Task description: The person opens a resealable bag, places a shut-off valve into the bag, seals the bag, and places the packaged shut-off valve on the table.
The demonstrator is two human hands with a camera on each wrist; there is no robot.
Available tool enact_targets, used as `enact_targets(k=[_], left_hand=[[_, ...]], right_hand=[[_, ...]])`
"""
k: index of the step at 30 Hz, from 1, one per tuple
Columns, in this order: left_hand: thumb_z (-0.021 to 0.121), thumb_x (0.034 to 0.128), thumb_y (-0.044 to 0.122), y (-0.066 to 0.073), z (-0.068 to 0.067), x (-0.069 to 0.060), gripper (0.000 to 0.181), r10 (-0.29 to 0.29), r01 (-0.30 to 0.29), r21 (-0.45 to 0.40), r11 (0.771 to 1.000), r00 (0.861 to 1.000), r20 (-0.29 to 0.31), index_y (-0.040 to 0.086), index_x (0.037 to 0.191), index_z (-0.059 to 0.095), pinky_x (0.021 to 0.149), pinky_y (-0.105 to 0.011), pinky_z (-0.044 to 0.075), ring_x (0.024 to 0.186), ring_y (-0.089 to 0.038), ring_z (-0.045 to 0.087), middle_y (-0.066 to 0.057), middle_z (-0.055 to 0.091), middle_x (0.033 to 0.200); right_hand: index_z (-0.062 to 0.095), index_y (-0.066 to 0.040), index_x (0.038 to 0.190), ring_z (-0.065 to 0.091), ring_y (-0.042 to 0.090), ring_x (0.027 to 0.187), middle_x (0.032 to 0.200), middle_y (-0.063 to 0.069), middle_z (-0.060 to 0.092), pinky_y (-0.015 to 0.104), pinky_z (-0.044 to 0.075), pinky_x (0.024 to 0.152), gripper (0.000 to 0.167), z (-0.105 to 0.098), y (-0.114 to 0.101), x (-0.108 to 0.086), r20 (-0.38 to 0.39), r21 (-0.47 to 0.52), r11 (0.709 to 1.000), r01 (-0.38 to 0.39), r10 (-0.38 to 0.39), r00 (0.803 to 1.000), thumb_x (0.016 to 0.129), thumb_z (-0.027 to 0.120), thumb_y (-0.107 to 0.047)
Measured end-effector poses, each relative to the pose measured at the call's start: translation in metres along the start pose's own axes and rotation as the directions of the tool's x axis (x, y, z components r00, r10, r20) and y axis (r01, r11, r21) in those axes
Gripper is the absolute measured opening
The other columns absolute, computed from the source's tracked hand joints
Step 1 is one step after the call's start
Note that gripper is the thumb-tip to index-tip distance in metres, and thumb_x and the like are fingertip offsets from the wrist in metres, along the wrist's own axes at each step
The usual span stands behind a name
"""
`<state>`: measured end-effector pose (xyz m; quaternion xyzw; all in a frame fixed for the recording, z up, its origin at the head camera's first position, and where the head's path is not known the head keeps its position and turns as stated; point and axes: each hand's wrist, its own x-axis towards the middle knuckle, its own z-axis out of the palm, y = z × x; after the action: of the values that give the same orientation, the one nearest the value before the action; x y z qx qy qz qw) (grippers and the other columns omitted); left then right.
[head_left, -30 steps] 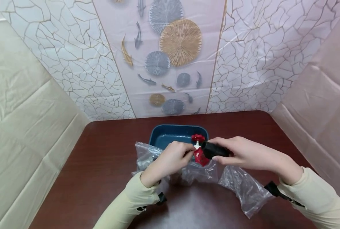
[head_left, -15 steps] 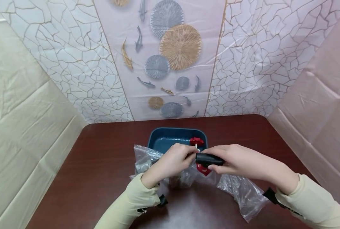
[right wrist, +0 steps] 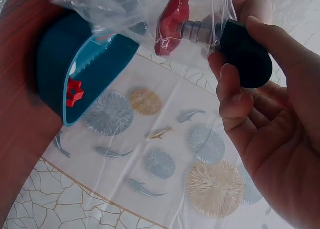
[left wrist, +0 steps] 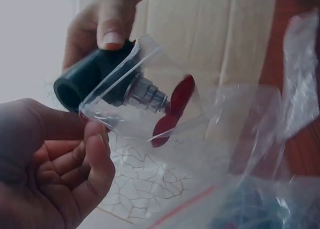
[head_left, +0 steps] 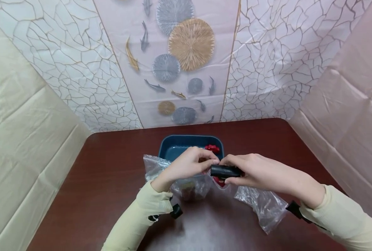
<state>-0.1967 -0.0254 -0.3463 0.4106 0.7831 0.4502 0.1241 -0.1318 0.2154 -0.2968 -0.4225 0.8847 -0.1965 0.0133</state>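
I note the right hand gripping the valve, its handle inside the bag; the left hand pinches the bag's rim.

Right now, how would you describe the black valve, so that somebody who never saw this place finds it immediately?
On the dark reddish table, find the blue tray. By its near right corner, the person's right hand grips the black valve, with its red handwheel inside a clear plastic bag. Its thick black body sets it apart from the red star-shaped knob in the tray.
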Motion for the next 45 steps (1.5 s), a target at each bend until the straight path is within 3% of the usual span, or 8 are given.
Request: enact_targets(k=[7,11,14,18,21,28,35,45], left_hand=[[0.063,0.101,0.016,0.0,-0.007,0.005,0.018,-0.042,0.037,-0.171,0.985,0.999,-0.027,0.005,0.107,0.076,0.062,-0.041,0.056,0.06,-0.02,0.06,-0.002,0.07,0.085],[0.064,0.1001,0.017,0.002,-0.009,0.005,0.018,-0.029,0.021,-0.185,0.982,0.999,-0.038,0.005,0.106,0.077,0.062,-0.046,0.055,0.061,-0.024,0.059,-0.003,0.069,0.081],[0.064,0.1005,0.018,0.005,-0.01,0.004,0.018,-0.023,0.015,-0.151,0.988,0.999,-0.047,0.007,0.106,0.077,0.059,-0.043,0.053,0.062,-0.03,0.058,-0.001,0.067,0.077],[0.063,0.1011,0.019,0.009,-0.012,0.001,0.017,-0.026,0.021,-0.071,0.997,0.997,-0.073,0.01,0.105,0.077,0.05,-0.029,0.041,0.055,-0.026,0.051,0.001,0.06,0.068],[0.063,0.1012,0.02,0.011,-0.011,0.0,0.016,-0.002,0.002,0.003,1.0,0.996,-0.084,0.011,0.104,0.077,0.047,-0.026,0.032,0.05,-0.016,0.043,0.002,0.054,0.064],[0.064,0.1003,0.019,0.02,-0.003,0.002,0.013,0.062,-0.049,0.132,0.99,0.993,-0.099,0.013,0.1,0.076,0.048,-0.024,0.034,0.049,-0.009,0.041,0.006,0.056,0.067],[0.064,0.1004,0.018,0.025,0.011,0.005,0.014,0.133,-0.091,0.291,0.952,0.983,-0.13,0.012,0.097,0.076,0.054,-0.022,0.04,0.053,-0.005,0.046,0.009,0.061,0.073],[0.064,0.1004,0.022,0.019,0.02,0.007,0.015,0.092,-0.052,0.303,0.952,0.988,-0.12,0.012,0.1,0.076,0.057,-0.02,0.041,0.057,-0.005,0.048,0.011,0.061,0.072]], right_hand=[[0.065,-0.019,0.126,0.053,-0.001,0.074,0.102,-0.014,0.064,0.024,0.048,0.064,0.036,0.002,-0.001,0.001,-0.155,-0.196,0.977,0.09,-0.121,0.98,0.092,0.076,-0.027],[0.067,-0.018,0.126,0.052,0.001,0.073,0.101,-0.01,0.061,0.024,0.047,0.06,0.033,0.005,-0.003,0.003,-0.208,-0.277,0.947,0.164,-0.225,0.952,0.097,0.07,-0.032],[0.067,-0.017,0.127,0.051,0.002,0.07,0.101,-0.007,0.06,0.023,0.046,0.057,0.033,0.007,-0.007,0.005,-0.214,-0.321,0.931,0.17,-0.247,0.945,0.097,0.069,-0.032],[0.064,-0.015,0.127,0.05,0.002,0.067,0.095,-0.008,0.058,0.024,0.046,0.056,0.04,0.007,-0.012,0.003,-0.205,-0.323,0.943,0.083,-0.155,0.967,0.091,0.076,-0.025],[0.063,-0.015,0.126,0.052,0.002,0.068,0.093,-0.011,0.059,0.026,0.047,0.058,0.039,0.004,-0.015,0.0,-0.191,-0.305,0.952,0.022,-0.084,0.978,0.09,0.077,-0.024],[0.07,-0.015,0.115,0.044,-0.001,0.057,0.08,-0.013,0.054,0.024,0.042,0.053,0.03,-0.002,-0.023,0.001,-0.137,-0.303,0.952,-0.053,0.012,0.991,0.09,0.077,-0.031],[0.07,-0.009,0.112,0.05,0.007,0.057,0.075,-0.006,0.052,0.029,0.045,0.053,0.03,0.006,-0.025,0.004,-0.044,-0.345,0.929,-0.135,0.128,0.991,0.091,0.074,-0.029],[0.063,-0.006,0.109,0.055,0.012,0.061,0.079,-0.001,0.054,0.031,0.047,0.052,0.04,0.029,-0.014,-0.002,-0.084,-0.353,0.912,-0.209,0.191,0.978,0.078,0.085,-0.02]])
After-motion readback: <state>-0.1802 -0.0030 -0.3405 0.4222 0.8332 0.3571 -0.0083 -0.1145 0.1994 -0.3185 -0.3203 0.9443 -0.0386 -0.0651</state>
